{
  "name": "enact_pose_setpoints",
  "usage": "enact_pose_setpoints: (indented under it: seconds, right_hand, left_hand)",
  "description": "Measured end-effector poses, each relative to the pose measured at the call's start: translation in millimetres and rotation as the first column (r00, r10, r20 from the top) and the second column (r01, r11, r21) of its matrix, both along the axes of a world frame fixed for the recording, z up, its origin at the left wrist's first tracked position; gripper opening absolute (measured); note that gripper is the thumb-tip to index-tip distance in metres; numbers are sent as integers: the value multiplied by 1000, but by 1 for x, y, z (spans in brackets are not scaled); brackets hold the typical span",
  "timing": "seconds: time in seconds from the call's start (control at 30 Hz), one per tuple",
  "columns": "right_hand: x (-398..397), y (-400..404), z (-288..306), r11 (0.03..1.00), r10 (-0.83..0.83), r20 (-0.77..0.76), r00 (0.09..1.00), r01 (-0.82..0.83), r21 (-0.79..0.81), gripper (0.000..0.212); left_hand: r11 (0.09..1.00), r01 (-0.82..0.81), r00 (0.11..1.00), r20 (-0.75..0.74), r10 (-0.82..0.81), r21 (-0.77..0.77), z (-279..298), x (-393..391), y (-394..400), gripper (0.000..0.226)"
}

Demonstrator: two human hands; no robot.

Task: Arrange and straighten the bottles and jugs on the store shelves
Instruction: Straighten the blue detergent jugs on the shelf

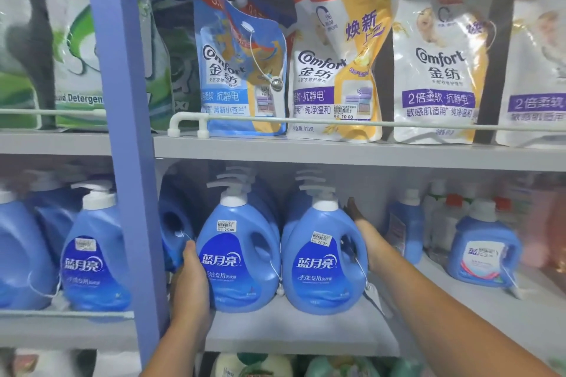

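Your left hand (190, 281) lies flat, fingers spread along the left flank of the left jug (237, 257), while your right hand (366, 237) presses the handle side of the right jug (324, 263); its fingertips reach behind the jug, so whether they curl there I can't quite tell. Both jugs stand upright, nearly touching, near the front of the lower shelf (300, 330). Squeeze evenly from both sides and slide them as a pair, keeping labels facing forward and clear of the blue upright (128, 143).
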State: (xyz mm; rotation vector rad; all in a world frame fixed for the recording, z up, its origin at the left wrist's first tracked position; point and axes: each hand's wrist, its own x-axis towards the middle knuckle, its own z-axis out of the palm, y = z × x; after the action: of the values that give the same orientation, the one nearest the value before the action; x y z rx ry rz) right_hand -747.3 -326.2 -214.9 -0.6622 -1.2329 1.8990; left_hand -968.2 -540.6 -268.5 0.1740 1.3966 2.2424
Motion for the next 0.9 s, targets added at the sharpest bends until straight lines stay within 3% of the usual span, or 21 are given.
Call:
enact_pose_setpoints:
  seconds: [0.07, 0.2, 0.33, 0.4, 0.43, 0.5, 0.53, 0.6, 0.67, 0.8, 0.9]
  right_hand:
    - [2, -8, -1, 998, 8, 52, 999, -12, 60, 56]
    - [6, -20, -18, 991, -128, -35, 991, 126, -47, 66]
    - [16, -51, -37, 994, -76, 54, 996, 71, 89, 73]
    - [20, -61, -35, 968, -146, 68, 987, 128, 218, 81]
    - [22, -65, -36, 939, -191, 61, 980, 164, 301, 88]
    - [27, -70, -41, 853, -235, 65, 970, 174, 491, 97]
    - [28, -73, -44, 798, -247, 88, 965, 152, 583, 97]
    - [29, -77, -48, 717, -306, 126, 944, 141, 683, 96]
    - [29, -81, -50, 710, -314, 115, 943, 153, 687, 94]
    - [31, -86, -49, 710, -300, 98, 949, 154, 687, 90]
    - [44, -80, -48, 711, -287, 151, 946, 105, 696, 78]
  left_hand:
    - [1000, 22, 1000, -1, -22, -2, 1, 0, -2, 58]
    - [999, 38, 999, -19, -38, -8, 1, 2, -5, 46]
    - [999, 17, 999, -30, -18, -40, 4, 4, -6, 52]
    - [998, -10, 992, -124, 2, -66, 6, 13, -10, 51]
    - [993, -53, 963, -269, 23, -103, 5, 20, -13, 47]
    - [964, -189, 816, -577, 48, -187, 0, 33, -19, 45]
    - [944, -247, 748, -662, 43, -218, -2, 37, -20, 64]
    - [932, -262, 720, -694, 15, -252, -3, 38, -19, 96]
    - [948, -201, 744, -668, -15, -246, 0, 37, -20, 103]
    - [950, -195, 752, -659, -16, -246, 2, 40, -26, 97]
    - [928, -358, 631, -760, 157, -106, -4, 74, -24, 83]
